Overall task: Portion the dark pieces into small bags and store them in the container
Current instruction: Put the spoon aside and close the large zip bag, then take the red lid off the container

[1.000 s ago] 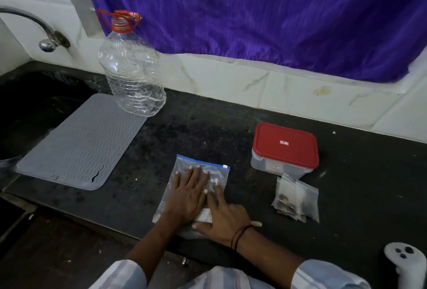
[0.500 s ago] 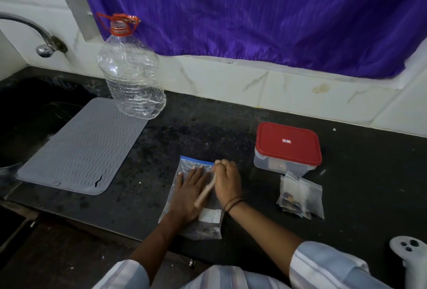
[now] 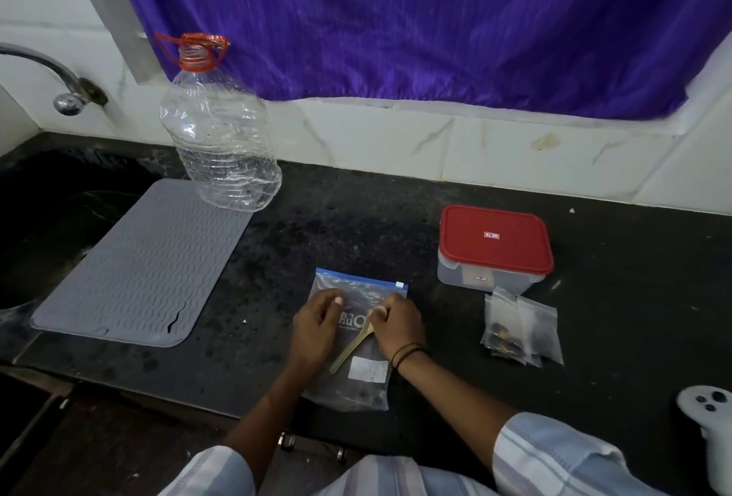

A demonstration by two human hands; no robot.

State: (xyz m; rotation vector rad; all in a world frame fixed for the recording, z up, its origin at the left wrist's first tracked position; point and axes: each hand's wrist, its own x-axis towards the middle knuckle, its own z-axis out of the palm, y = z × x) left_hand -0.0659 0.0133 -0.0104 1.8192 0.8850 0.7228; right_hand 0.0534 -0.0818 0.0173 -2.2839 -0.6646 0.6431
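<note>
Left hand [image 3: 317, 323]: fingers curled, pinching the zip bag [image 3: 356, 341] near its blue seal | Right hand [image 3: 398, 323]: grip curled around a wooden spoon [image 3: 352, 345] lying over the bag | Zip bag: flat on the bench [image 3: 618, 297], dark pieces at its lower end | Small bags [image 3: 523, 327]: just before the red-lidded container [image 3: 495, 248], right of the hands.

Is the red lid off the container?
No, the red lid sits closed on top of the container on the counter.
</note>
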